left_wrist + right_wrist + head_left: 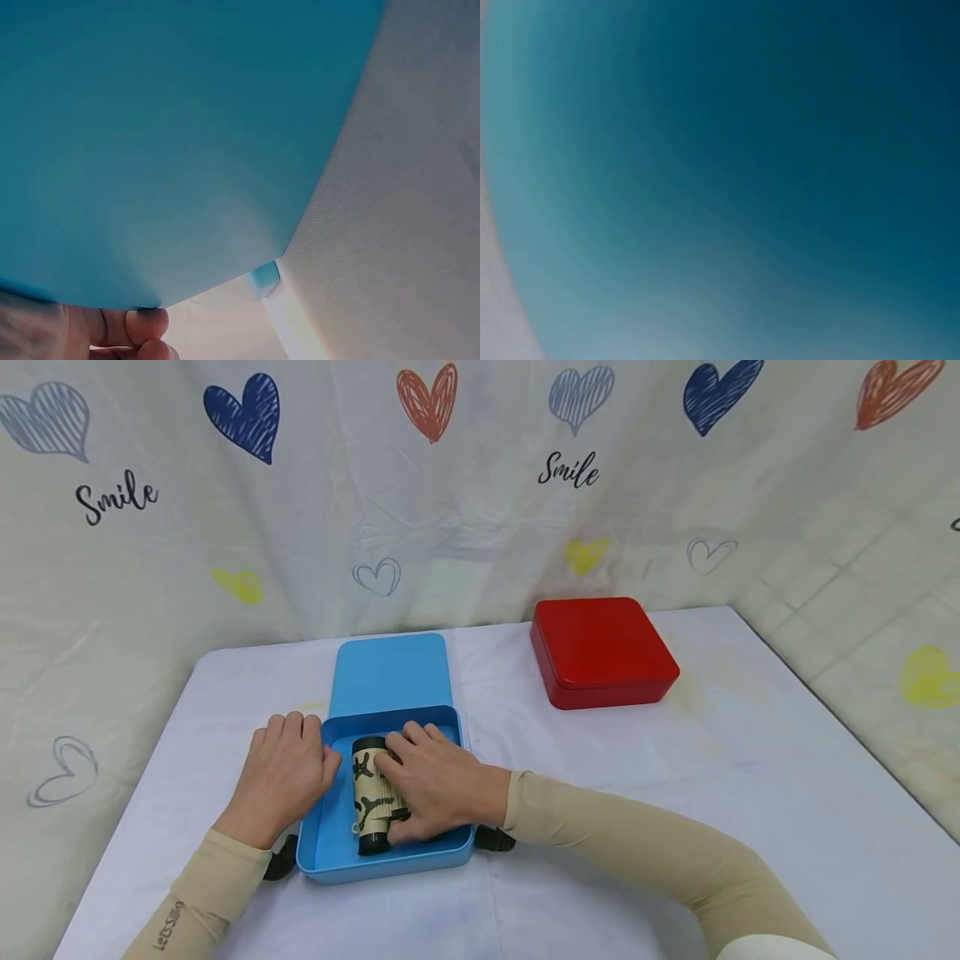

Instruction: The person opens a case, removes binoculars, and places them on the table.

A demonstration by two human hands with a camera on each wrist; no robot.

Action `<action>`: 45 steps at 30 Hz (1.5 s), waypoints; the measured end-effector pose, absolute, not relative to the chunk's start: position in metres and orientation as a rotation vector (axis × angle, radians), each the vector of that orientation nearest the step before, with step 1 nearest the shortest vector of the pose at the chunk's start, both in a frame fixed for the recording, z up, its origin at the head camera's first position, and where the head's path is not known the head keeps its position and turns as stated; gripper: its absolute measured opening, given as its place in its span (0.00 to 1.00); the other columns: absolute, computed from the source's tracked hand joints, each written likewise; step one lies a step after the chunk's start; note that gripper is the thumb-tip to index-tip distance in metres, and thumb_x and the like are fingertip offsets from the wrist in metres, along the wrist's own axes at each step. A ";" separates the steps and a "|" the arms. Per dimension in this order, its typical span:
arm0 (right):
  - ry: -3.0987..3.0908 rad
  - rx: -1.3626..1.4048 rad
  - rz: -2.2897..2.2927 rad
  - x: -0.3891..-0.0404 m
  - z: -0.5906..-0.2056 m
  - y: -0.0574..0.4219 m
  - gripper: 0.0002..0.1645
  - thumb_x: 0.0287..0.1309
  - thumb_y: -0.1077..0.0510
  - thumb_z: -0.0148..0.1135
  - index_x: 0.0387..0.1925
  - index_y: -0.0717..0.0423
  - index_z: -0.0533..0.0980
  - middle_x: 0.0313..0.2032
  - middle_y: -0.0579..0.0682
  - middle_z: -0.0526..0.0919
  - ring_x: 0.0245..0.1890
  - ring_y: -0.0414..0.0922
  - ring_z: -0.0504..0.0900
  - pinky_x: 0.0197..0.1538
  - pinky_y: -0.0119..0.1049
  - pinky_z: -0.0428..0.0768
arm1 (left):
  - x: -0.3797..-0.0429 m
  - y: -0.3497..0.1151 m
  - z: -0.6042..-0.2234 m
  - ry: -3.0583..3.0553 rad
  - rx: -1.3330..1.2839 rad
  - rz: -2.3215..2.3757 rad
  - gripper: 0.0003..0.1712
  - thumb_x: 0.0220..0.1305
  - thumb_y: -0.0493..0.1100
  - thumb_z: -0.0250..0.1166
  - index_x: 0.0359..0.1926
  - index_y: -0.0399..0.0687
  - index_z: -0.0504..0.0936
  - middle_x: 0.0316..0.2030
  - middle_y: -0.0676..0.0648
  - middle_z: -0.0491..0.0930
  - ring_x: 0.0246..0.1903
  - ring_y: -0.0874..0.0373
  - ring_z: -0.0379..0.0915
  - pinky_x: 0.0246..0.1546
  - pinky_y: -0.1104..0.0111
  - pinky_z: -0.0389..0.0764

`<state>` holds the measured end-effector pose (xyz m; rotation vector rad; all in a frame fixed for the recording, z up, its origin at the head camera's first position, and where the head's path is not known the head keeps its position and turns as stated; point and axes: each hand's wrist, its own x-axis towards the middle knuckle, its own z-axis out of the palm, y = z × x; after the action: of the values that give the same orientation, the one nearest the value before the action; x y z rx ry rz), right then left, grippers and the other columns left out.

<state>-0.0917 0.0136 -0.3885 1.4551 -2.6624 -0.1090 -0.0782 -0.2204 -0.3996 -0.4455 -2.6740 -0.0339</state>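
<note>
A light-blue tin box (pixel 459 858) stands on the table with its lid (pixel 392 672) folded back flat behind it. Inside lie camouflage-patterned binoculars (pixel 370 789) with black ends, partly covered by my right hand (pixel 438 781), which grips them from the right side. My left hand (pixel 285 768) holds the left wall of the box, its fingers curled at the rim. In the left wrist view, its fingertips (pixel 146 325) show at the edge of a blue surface. Only blurred blue box wall (pixel 727 165) fills the right wrist view, so the right fingers are hidden there.
A closed red box (pixel 606 647) sits toward the back of the white-covered table (pixel 585 893), right of the blue one. Behind the table hangs a pale cloth (pixel 480 518) printed with hearts. Black wrist-camera parts (pixel 281 858) sit beside the blue box.
</note>
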 end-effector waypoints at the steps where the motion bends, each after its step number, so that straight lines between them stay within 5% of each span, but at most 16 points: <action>1: -2.664 1.454 -0.113 -0.091 -0.389 0.013 0.47 0.52 0.19 0.61 0.60 0.47 0.73 0.56 0.47 0.77 0.48 0.44 0.69 0.49 0.37 0.72 | -0.078 -0.221 -0.400 -2.674 -0.446 -0.030 0.11 0.62 0.40 0.59 0.28 0.38 0.69 0.22 0.44 0.63 0.24 0.53 0.56 0.27 0.66 0.54; 45: -2.635 1.440 -0.259 -0.090 -0.388 0.010 0.47 0.48 0.18 0.64 0.56 0.46 0.71 0.48 0.44 0.77 0.43 0.43 0.69 0.43 0.35 0.69 | -0.078 -0.220 -0.399 -2.655 -0.451 0.005 0.12 0.62 0.40 0.60 0.28 0.37 0.69 0.22 0.44 0.62 0.23 0.53 0.55 0.26 0.67 0.53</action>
<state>-0.0896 0.0101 -0.3880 1.4400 -2.6353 -0.2587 -0.0780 -0.2201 -0.3989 -0.4509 -2.6549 0.0049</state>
